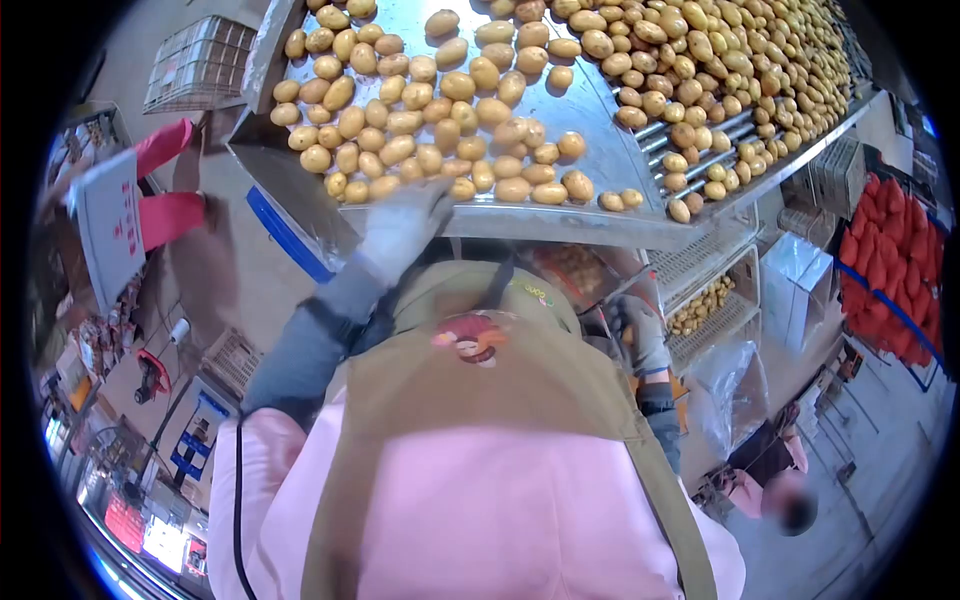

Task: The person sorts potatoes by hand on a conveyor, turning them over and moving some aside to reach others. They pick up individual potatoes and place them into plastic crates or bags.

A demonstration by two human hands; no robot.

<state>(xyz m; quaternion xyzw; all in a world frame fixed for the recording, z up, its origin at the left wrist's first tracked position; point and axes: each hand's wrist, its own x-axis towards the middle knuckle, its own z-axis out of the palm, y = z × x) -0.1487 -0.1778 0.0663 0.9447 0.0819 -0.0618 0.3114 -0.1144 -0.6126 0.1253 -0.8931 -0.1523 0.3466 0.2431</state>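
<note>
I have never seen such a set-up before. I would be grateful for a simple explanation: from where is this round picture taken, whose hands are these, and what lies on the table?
There is no robot here. A person wears the camera on the head, so it looks down over their own apron. Both hands look gloved. The left hand is at the near edge of the metal table, beside the potatoes. The right hand hangs lower, away from the tabletop; I cannot tell whether either holds something. Potatoes lie loosely at left and in a dense mass at right, where some metal rollers show.
</note>
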